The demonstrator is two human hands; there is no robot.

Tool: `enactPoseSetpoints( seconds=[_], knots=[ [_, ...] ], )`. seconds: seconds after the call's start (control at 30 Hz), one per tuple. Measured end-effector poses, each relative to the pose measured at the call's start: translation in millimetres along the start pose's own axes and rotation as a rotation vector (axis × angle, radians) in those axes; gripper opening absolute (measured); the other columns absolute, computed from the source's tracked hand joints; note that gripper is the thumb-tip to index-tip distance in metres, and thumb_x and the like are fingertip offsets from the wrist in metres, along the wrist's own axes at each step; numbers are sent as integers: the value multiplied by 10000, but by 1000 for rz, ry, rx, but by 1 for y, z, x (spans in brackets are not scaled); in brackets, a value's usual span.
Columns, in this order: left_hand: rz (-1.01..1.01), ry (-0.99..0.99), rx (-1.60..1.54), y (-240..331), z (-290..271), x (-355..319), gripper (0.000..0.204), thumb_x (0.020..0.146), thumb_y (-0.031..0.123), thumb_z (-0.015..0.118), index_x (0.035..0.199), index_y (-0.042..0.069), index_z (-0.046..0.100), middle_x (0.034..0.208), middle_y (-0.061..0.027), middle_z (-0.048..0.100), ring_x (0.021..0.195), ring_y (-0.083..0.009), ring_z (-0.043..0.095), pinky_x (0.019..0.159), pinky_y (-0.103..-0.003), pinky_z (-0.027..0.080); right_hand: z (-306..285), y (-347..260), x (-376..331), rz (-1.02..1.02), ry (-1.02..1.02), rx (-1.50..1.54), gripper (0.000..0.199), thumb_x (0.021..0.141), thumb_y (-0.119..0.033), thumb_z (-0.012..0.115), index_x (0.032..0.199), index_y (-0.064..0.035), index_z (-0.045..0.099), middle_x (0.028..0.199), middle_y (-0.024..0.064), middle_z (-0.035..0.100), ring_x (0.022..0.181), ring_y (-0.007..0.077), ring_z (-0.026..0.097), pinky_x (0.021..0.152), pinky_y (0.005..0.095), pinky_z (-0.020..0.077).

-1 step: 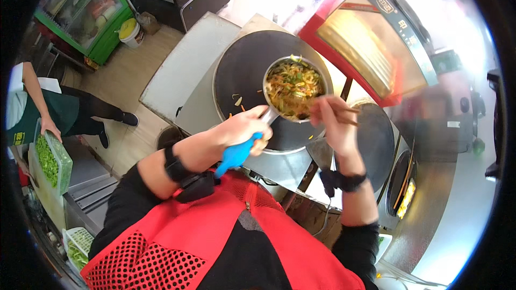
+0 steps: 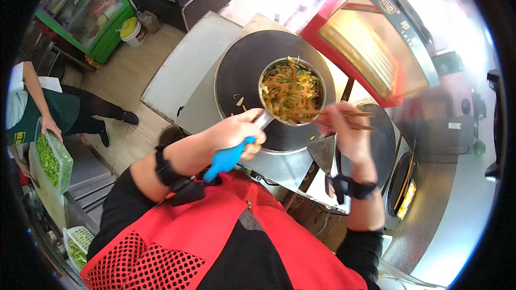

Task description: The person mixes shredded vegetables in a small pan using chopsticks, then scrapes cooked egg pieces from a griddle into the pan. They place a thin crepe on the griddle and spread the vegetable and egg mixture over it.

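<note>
My left hand is closed around the handle of a round metal saucepan; a blue grip or wrap sticks out below the fingers. Inside lies a mix of shredded vegetables, orange, green and pale. The pan is over a dark round griddle; whether it touches the surface I cannot tell. My right hand, slightly blurred, grips a pair of wooden chopsticks at the pan's right rim. Their front ends reach into the vegetables, where the tips are hidden.
A red-framed glass warming case stands at the far right, with a second dark griddle nearer. A few scraps lie on the first griddle. At left, a co-worker's hand holds a clear tub of chopped greens.
My right hand and the chopsticks have shifted to the right. The pan has moved slightly left, and the vegetables in it lie differently. My left hand keeps its hold.
</note>
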State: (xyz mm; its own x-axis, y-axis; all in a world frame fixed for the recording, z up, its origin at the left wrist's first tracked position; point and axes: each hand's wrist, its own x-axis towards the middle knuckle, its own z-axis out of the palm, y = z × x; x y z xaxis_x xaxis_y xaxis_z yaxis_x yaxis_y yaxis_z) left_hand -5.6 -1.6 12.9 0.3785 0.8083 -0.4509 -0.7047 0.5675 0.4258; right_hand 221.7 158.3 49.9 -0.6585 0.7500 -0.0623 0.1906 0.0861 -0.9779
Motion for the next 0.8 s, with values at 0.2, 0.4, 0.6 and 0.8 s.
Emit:
enactPoseSetpoints(
  seconds=[0.2, 0.4, 0.6, 0.8],
  knots=[
    [49, -47, -6, -8, -5, 14, 633, 880, 5, 492, 1452, 174, 280, 712, 13, 425, 532, -77, 403, 451, -238, 333, 19, 4, 14, -170, -59, -138, 186, 1002, -91, 502, 887, -17, 629, 778, 71, 659, 661, 105, 614, 550, 240, 496],
    [32, -16, 2, -8, 15, 0, 682, 861, 7, 480, 1481, 167, 244, 745, -6, 454, 540, -86, 416, 455, -245, 342, 15, 21, 11, -292, 147, -306, 93, 969, -56, 561, 950, -17, 644, 787, 51, 666, 669, 99, 616, 546, 227, 488],
    [2, 26, 25, -19, 11, 0, 773, 866, 7, 519, 1528, 189, 164, 772, -23, 468, 554, -95, 435, 471, -245, 381, 37, -62, 19, -443, -368, -514, 23, 886, 4, 626, 897, 17, 642, 717, 98, 611, 672, 145, 613, 588, 301, 474],
    [36, 121, 74, -12, 6, -13, 790, 856, 8, 537, 1527, 133, 140, 760, -40, 474, 558, -111, 446, 468, -275, 380, -24, -37, 86, -218, -63, -247, 136, 955, -92, 584, 905, -5, 676, 755, 38, 656, 650, 93, 620, 564, 231, 498]
  ],
)
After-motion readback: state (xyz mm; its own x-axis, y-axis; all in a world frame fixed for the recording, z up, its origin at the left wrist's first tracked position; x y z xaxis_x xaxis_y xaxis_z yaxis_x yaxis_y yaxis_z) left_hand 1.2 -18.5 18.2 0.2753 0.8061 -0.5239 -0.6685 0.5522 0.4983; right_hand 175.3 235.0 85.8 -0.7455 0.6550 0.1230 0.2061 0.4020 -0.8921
